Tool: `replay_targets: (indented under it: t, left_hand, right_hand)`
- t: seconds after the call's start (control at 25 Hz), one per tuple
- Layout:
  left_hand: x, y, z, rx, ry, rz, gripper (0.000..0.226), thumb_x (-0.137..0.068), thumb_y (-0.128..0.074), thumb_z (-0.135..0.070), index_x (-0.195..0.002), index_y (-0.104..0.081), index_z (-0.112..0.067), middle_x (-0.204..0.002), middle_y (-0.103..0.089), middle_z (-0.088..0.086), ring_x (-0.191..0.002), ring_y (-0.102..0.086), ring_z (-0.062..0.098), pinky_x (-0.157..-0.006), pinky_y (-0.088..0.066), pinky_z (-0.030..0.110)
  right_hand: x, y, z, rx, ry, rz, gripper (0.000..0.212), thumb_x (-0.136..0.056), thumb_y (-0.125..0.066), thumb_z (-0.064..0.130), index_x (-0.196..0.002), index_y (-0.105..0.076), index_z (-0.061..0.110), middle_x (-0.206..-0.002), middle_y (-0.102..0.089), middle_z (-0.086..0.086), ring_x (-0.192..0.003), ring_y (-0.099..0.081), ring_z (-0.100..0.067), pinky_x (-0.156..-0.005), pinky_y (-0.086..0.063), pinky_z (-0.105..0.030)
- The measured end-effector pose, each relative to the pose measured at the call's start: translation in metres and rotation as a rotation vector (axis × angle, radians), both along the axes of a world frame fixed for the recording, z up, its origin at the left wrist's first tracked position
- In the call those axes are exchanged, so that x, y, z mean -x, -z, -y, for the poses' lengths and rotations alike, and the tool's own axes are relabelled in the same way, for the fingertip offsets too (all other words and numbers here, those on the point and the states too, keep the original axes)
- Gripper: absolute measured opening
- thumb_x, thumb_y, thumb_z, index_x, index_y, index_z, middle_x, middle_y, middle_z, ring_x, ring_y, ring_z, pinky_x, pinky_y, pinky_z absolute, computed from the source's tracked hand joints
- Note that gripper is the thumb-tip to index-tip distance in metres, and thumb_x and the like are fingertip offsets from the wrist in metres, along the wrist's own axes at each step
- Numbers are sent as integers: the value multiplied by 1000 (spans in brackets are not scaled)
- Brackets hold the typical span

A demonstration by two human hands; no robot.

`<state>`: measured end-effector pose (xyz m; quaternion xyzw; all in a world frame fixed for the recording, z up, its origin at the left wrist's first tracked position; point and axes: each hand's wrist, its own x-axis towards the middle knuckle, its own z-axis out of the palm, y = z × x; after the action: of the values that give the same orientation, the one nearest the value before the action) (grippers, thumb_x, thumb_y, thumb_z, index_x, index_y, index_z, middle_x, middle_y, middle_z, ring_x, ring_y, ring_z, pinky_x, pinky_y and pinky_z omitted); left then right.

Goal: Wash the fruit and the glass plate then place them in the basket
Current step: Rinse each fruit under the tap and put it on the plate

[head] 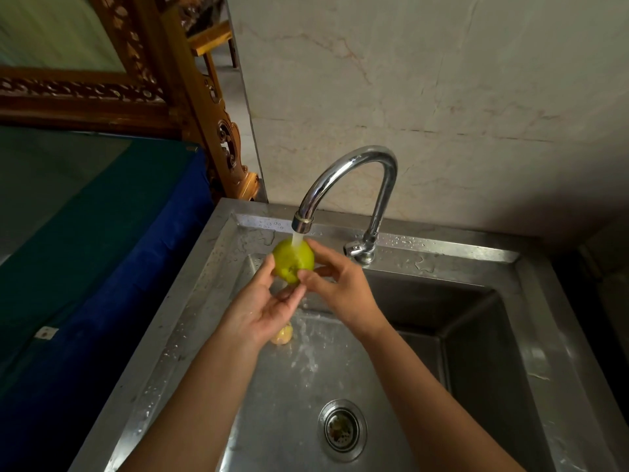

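A round green fruit (293,262) is held under the running water of the chrome tap (354,185), above the steel sink (520,267). My left hand (262,311) cups the fruit from below and the left, its fingertips touching it. My right hand (337,284) grips the fruit from the right with thumb and fingers. A second, yellowish fruit (281,335) lies on the sink floor, partly hidden under my left hand. No glass plate and no basket are in view.
The drain (342,429) sits in the near part of the basin. A surface covered in blue and green cloth (102,253) lies left of the sink. Carved wooden furniture (190,107) stands behind it. A marbled wall (442,97) rises behind the tap.
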<state>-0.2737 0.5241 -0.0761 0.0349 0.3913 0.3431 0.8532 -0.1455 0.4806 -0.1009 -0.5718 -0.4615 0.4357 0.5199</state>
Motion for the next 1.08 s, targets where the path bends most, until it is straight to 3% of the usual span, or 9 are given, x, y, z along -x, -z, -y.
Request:
replay_targets:
  t: [0.12,0.24,0.32,0.4,0.52,0.72,0.8,0.96,1.08]
  left_hand:
    - [-2,0,1,-21,-15,-39,34,-84,-60,-26,-112,-58,-7,-115,-59,25,-109,-59,32,-72,-60,35]
    - [-9,2,3,-124,-39,-170,13,-83,-62,-14,-95,-60,-10,-110,-61,18,-98,-62,27,-75,-56,35]
    - [-13,5,5,-118,-52,-176,12,-81,-63,-12,-94,-60,-11,-109,-60,16,-94,-60,26,-73,-53,37]
    - [-14,7,7,-48,-74,-142,13,-80,-65,-13,-91,-59,-10,-104,-59,18,-93,-60,28,-68,-53,38]
    - [-11,11,9,2,-111,-124,19,-79,-67,-15,-94,-58,-7,-103,-58,20,-92,-60,29,-64,-53,39]
    - [-10,25,21,-332,25,-323,29,-85,-57,-6,-113,-58,-11,-113,-60,8,-106,-58,23,-78,-50,30]
    - [-10,25,36,-437,73,-410,33,-84,-57,-2,-117,-57,-8,-111,-63,7,-107,-59,21,-78,-53,28]
    - [-33,10,76,-694,273,-561,46,-76,-66,4,-119,-58,-9,-105,-69,7,-95,-65,15,-86,-54,28]
    - [-72,-10,124,-972,457,-608,58,-67,-73,5,-115,-58,-23,-117,-65,6,-109,-59,16,-97,-46,30]
  right_hand:
    - [-7,-2,-1,32,49,-77,42,-78,-70,10,-119,-62,9,-113,-70,-11,-102,-67,-23,-95,-52,-41]
    - [-8,3,5,81,143,90,22,-82,-65,12,-103,-71,12,-103,-74,-4,-91,-69,-11,-92,-55,-37]
    - [-18,7,7,110,237,269,25,-85,-59,11,-108,-68,14,-110,-72,-4,-92,-66,-8,-93,-53,-31]
    - [-33,10,2,115,326,549,39,-87,-50,6,-125,-57,14,-130,-60,-8,-112,-56,-19,-101,-44,-33]
    - [-48,16,-11,180,179,961,56,-87,-43,3,-141,-35,15,-150,-36,-5,-138,-27,-28,-111,-29,-43]
    - [-47,37,2,387,-17,1209,57,-89,-40,13,-144,-27,20,-154,-28,3,-143,-20,-16,-115,-9,-54]
    - [-49,31,7,498,-111,1105,57,-90,-41,18,-145,-23,23,-155,-26,3,-144,-20,-17,-114,-3,-58]
    - [-70,-18,61,289,41,206,34,-88,-55,13,-121,-58,14,-120,-64,-6,-114,-58,-15,-106,-41,-38]
    - [-87,-54,155,170,72,-15,34,-77,-69,3,-107,-65,19,-102,-70,0,-93,-64,-5,-88,-52,-21]
